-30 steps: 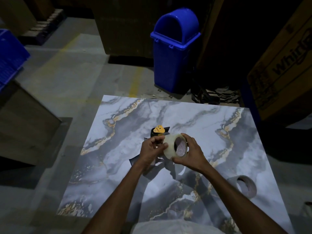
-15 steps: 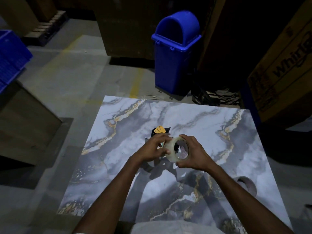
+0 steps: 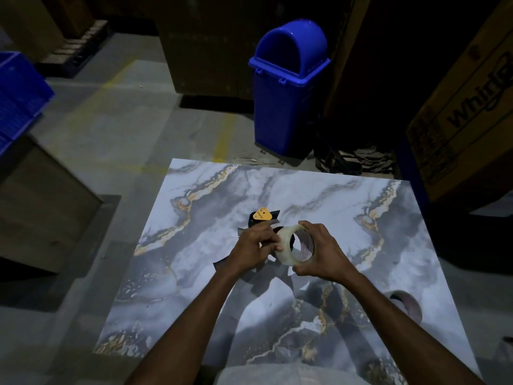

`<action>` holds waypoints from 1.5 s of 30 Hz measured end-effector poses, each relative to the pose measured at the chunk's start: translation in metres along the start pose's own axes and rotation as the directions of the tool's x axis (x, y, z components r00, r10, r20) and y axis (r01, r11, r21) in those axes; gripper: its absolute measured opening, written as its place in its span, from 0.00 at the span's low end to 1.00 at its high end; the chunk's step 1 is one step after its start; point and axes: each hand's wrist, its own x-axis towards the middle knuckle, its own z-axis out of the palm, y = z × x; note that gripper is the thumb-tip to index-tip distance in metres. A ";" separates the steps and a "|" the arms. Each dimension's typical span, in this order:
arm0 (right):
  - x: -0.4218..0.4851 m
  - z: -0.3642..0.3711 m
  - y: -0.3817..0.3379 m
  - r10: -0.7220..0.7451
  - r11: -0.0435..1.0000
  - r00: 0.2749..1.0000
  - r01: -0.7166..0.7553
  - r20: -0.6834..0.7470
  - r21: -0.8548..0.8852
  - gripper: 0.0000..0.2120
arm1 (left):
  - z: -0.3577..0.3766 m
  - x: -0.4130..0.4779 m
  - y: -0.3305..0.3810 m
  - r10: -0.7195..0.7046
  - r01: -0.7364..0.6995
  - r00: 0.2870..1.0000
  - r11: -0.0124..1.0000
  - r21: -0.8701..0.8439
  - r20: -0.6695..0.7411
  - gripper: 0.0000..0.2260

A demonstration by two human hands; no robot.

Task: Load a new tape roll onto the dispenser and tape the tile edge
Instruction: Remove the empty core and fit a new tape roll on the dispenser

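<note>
A grey marble tile (image 3: 347, 212) with gold veins lies flat in front of me. Over its middle my left hand (image 3: 254, 247) grips a black tape dispenser (image 3: 263, 216) with a yellow tag; most of the dispenser is hidden behind the hand. My right hand (image 3: 323, 252) grips a clear tape roll (image 3: 288, 245) by its rim, thumb below and fingers over the top. The roll sits right against the dispenser, its open core facing right. Whether it is seated on the hub is hidden. A second tape roll (image 3: 406, 304) lies on the tile near its right edge.
A blue swing-lid bin (image 3: 286, 93) stands beyond the tile's far edge. A large printed cardboard box (image 3: 466, 118) leans at the right, a brown box (image 3: 41, 201) sits at the left, and a blue crate (image 3: 16, 95) at far left. Scrap pieces (image 3: 355, 161) lie beside the bin.
The roll has turned in my right hand and moved closer against the dispenser. My left thumb now lies on the roll's outer face. Both hands stay over the tile's middle.
</note>
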 end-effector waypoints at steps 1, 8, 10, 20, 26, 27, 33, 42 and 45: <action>0.000 -0.001 -0.001 -0.008 1.000 1.000 0.008 -0.005 0.002 0.54 | -0.001 0.001 0.000 -0.018 0.018 1.000 1.000 -0.005 0.004 0.07; 0.006 -0.008 0.000 -0.056 0.998 0.998 0.056 0.041 -0.014 0.54 | -0.013 0.009 0.003 -0.136 0.137 0.954 0.990 0.014 0.266 0.30; 0.007 -0.011 -0.001 -0.064 0.998 0.996 0.066 0.067 -0.022 0.54 | -0.011 0.009 0.003 -0.133 0.130 0.952 0.991 0.028 0.277 0.29; 0.008 -0.006 -0.001 0.017 0.994 0.997 -0.009 0.078 -0.108 0.53 | 0.009 -0.004 -0.001 0.067 -0.065 0.998 0.993 0.102 -0.015 0.12; 0.025 -0.003 -0.012 0.099 0.984 0.992 -0.087 0.075 -0.158 0.51 | 0.004 -0.014 -0.024 -0.081 0.116 0.984 0.968 0.223 -0.159 0.03; 0.029 -0.003 -0.014 0.110 0.981 0.991 -0.096 0.076 -0.169 0.52 | 0.001 -0.016 -0.027 -0.103 0.148 0.975 0.961 0.233 -0.196 0.03; 0.051 0.005 -0.027 0.131 0.966 0.982 -0.096 0.139 -0.239 0.51 | -0.013 -0.030 -0.031 -0.274 0.329 0.936 0.906 0.267 -0.223 0.18; 0.060 0.013 -0.034 0.206 0.941 0.967 -0.153 0.153 -0.302 0.53 | -0.013 -0.036 -0.031 -0.369 0.393 0.919 0.890 0.230 -0.142 0.29; 0.061 0.014 -0.037 0.216 0.933 0.965 -0.160 0.147 -0.322 0.52 | -0.012 -0.036 -0.032 -0.390 0.411 0.911 0.890 0.197 -0.136 0.29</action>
